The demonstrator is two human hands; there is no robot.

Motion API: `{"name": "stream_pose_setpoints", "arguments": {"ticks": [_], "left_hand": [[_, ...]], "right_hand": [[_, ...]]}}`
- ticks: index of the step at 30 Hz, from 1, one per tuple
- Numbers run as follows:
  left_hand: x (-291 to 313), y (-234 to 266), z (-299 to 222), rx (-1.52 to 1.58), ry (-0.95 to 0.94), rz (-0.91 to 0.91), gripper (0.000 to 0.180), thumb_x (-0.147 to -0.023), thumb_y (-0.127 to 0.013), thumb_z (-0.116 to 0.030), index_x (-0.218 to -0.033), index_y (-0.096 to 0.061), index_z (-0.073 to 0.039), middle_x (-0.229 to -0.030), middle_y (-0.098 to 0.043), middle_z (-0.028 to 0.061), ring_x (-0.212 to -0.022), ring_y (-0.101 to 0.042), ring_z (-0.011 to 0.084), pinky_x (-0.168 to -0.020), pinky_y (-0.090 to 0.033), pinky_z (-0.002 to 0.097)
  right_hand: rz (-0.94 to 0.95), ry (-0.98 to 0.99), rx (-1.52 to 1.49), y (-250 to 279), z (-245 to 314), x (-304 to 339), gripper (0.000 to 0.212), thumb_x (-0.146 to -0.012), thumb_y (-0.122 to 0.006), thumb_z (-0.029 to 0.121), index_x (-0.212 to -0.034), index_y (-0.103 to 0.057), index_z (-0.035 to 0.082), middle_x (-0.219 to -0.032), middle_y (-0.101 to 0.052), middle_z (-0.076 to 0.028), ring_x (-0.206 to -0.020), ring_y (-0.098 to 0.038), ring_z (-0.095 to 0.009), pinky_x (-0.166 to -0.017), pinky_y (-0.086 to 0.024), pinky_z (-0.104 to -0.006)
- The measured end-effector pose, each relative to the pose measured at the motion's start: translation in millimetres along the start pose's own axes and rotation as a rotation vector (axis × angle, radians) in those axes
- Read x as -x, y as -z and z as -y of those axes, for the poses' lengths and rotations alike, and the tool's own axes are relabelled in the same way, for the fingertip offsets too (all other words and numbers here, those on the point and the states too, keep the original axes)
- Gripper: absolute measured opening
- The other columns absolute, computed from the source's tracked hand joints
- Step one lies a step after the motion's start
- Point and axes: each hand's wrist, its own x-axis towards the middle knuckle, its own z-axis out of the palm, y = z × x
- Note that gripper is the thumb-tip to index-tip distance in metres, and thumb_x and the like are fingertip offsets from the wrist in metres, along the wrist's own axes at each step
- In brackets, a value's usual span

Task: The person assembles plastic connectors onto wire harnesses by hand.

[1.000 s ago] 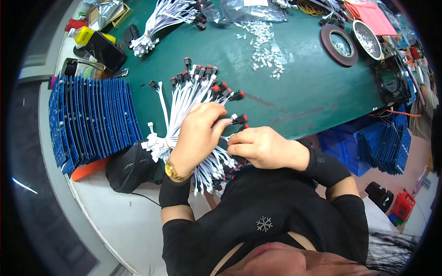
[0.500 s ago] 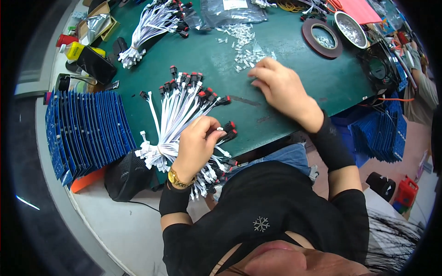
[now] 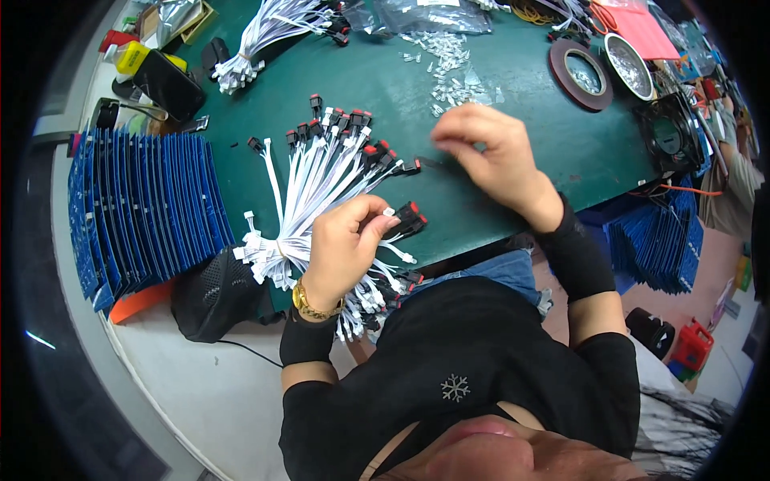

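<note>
My left hand pinches a small white cable connector between thumb and forefinger, over the edge of a cable bundle. That bundle of white cables is tied near its lower left; black and red connectors fan out at its far end. More black and red connectors lie just right of my left fingertips. To the right, my right hand hovers above the green table, thumb and forefinger together. Whatever its fingertips hold, if anything, is too small to make out. Small clear plastic pieces lie scattered beyond it.
A second cable bundle lies at the far left. Blue circuit boards stand in a row at the left. A tape roll, a metal bowl and a black fan sit at the right.
My right hand has drawn slightly away from the clear pieces. The left hand keeps its pinch on the white connector. The whole view has shifted a little.
</note>
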Motion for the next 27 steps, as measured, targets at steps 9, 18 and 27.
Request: {"name": "stream_pose_setpoints", "arguments": {"ticks": [9,18,27], "left_hand": [[-1,4,1,0.172,0.031,-0.057,0.013,-0.077,-0.070,0.001,-0.089,-0.065,0.002,-0.080,-0.066,0.0095,-0.068,-0.064,0.0136,-0.061,-0.049,0.0244],[0,5,-4,0.153,0.028,-0.058,0.013,-0.077,-0.070,0.001,-0.088,-0.065,0.002,-0.080,-0.066,0.0089,-0.070,-0.065,0.0139,-0.063,-0.050,0.0248],[-1,6,-2,0.103,-0.014,-0.031,0.013,-0.079,-0.069,0.002,-0.091,-0.064,0.003,-0.083,-0.065,0.0055,-0.072,-0.062,0.0092,-0.065,-0.049,0.0211]], "right_hand": [[0.196,-0.071,-0.405,-36,28,6,0.015,-0.074,-0.065,-0.004,-0.088,-0.067,0.002,-0.083,-0.066,-0.009,-0.076,-0.062,-0.022,-0.067,-0.050,-0.0300],[0.120,-0.047,-0.283,-41,31,7,0.014,-0.072,-0.067,-0.001,-0.086,-0.068,0.005,-0.081,-0.068,-0.007,-0.073,-0.062,-0.024,-0.069,-0.049,-0.0322],[0.109,0.005,-0.165,-40,30,7,0.015,-0.070,-0.071,-0.001,-0.084,-0.069,0.004,-0.076,-0.067,-0.007,-0.067,-0.061,-0.021,-0.068,-0.045,-0.0297]]}}
